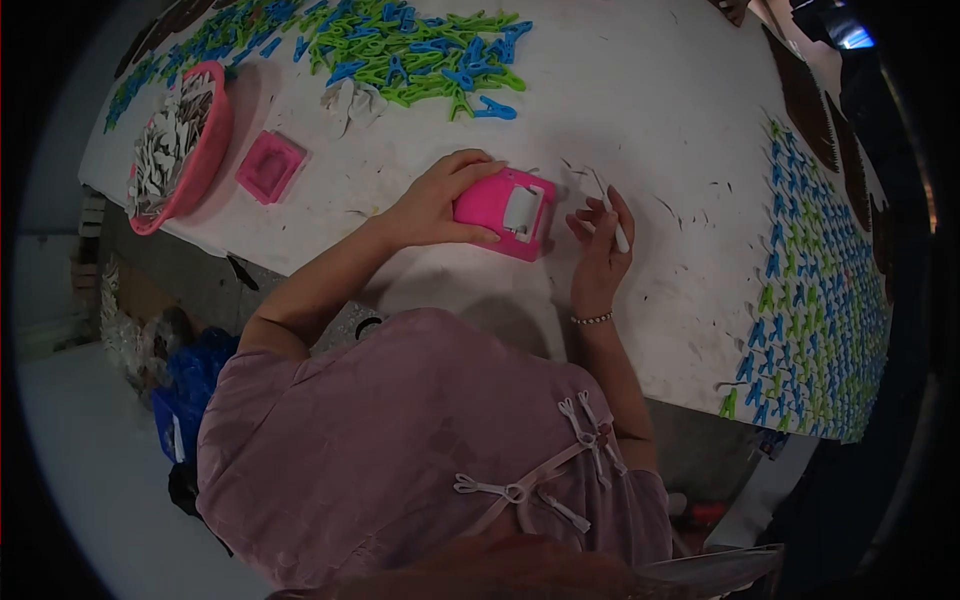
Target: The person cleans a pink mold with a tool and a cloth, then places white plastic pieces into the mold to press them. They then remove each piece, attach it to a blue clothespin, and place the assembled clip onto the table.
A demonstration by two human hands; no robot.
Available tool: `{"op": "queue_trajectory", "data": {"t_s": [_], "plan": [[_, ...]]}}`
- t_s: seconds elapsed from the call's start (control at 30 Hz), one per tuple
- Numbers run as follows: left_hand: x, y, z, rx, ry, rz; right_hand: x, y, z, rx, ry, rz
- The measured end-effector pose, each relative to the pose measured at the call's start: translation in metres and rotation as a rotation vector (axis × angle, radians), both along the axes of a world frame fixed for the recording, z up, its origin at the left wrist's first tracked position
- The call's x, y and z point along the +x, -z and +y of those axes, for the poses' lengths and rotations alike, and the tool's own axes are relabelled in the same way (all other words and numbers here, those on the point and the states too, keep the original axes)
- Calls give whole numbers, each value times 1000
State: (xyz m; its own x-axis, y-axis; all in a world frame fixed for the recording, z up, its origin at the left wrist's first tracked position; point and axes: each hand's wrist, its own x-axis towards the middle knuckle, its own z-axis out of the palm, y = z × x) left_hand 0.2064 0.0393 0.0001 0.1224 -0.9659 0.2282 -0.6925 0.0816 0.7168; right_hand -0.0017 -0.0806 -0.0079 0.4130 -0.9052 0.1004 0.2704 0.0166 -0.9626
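White worktable [650, 120]: pink plastic block [482, 205] is being clasped by left hand [430, 205].
A thin white piece [620, 238] is being pinched by right hand [600, 255]; a sliding block could misalign it.

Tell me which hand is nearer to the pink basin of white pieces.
Left. The left hand grips a pink jig right of the pink basin; the right hand, holding a white piece, is farther right.

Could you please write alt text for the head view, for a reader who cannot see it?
A person's left hand holds a pink block on a white table while the right hand pinches a small white piece. Blue and green clips lie around.
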Motion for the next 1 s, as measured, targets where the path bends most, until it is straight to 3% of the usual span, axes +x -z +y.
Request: {"op": "queue_trajectory", "data": {"t_s": [0.17,0.57,1.0], "plan": [[-2,-5,0,0,-28,-14,-1,-1,-2,30,12,-112],[-2,-2,0,-69,-52,-37,-14,-5,5,-219,-56,24],[-7,-7,0,-18,-66,-19,-10,-13,10,-191,-50,58]]}}
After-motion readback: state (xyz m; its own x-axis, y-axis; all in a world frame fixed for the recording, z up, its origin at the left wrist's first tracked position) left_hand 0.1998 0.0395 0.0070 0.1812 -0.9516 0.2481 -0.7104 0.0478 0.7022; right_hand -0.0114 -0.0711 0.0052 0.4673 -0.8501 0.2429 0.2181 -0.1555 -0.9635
